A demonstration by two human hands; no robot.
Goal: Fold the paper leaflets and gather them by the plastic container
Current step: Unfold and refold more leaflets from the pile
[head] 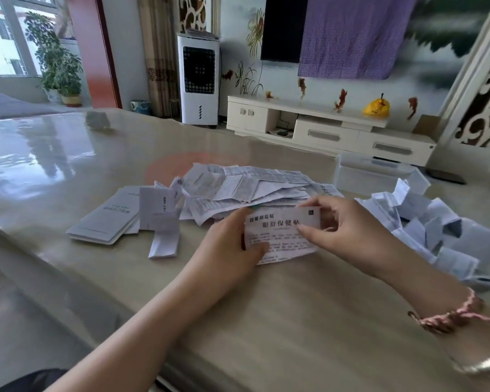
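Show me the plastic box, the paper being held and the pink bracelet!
plastic container (359,176), head view, front wall.
held leaflet (280,232), head view, printed face.
pink bracelet (450,315), head view, braided band on right wrist.

Beyond the gripped white printed paper leaflet (280,236), the clear rectangular plastic container (371,174) is blurred — its contents unreadable; the leaflet's small print too.

The big shiny table (68,171) holds a messy pile of papers (246,185) in the middle. Flat booklets (108,219) lie to the left. A clear plastic box (374,174) and folded papers (436,230) sit on the right.
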